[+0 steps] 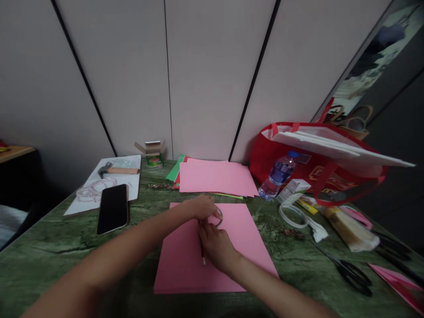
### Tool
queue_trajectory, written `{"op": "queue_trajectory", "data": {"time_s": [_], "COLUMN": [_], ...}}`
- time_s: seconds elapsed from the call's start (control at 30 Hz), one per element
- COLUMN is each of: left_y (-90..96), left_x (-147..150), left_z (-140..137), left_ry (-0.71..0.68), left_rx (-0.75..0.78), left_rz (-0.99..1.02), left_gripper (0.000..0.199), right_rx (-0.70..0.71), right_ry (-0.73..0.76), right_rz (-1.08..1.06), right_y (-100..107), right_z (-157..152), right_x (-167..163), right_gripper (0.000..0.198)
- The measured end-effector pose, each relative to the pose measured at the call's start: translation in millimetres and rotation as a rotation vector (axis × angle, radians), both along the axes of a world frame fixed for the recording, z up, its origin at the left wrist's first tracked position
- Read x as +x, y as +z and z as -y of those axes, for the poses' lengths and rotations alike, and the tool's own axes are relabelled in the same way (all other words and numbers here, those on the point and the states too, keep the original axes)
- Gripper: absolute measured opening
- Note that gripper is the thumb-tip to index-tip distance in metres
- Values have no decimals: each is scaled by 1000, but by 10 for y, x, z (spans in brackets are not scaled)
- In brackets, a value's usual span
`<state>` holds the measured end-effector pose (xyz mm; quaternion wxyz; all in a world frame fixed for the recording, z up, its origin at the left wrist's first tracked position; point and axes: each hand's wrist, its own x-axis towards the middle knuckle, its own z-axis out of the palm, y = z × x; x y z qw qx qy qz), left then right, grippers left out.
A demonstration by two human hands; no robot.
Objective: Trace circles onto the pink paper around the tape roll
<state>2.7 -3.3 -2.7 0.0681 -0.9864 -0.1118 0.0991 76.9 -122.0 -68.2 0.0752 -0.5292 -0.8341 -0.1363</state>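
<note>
Your table [56, 256] has a green, marbled top; at its near middle, before you, lies a stack of pink paper [179, 269]; beyond it you have a far pile of coloured sheets [215, 176]; on the left rests a white board [89, 176], its near edge overlapped by a black phone [113, 207]; a small opened box [154, 160] sits far left of centre; a red bag [263, 152] and a clear bottle [281, 171] stand far right; black-handled scissors [340, 265] lie near right.
</note>
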Motion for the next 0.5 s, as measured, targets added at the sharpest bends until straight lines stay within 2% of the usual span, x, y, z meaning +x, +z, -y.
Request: {"op": "queue_trajectory", "data": {"time_s": [0.33, 0.5], "left_y": [-20, -53], "left_x": [-9, -12], "left_z": [11, 21], "left_ry": [7, 18], "left_rx": [9, 2], "left_rz": [3, 34], "left_gripper": [37, 37], "right_rx": [-23, 1], "right_ry": [120, 191], "right_rz": [-105, -239], "right_y": [-37, -20], "right_z": [315, 365], "right_x": [350, 584], "right_gripper": [19, 14]}}
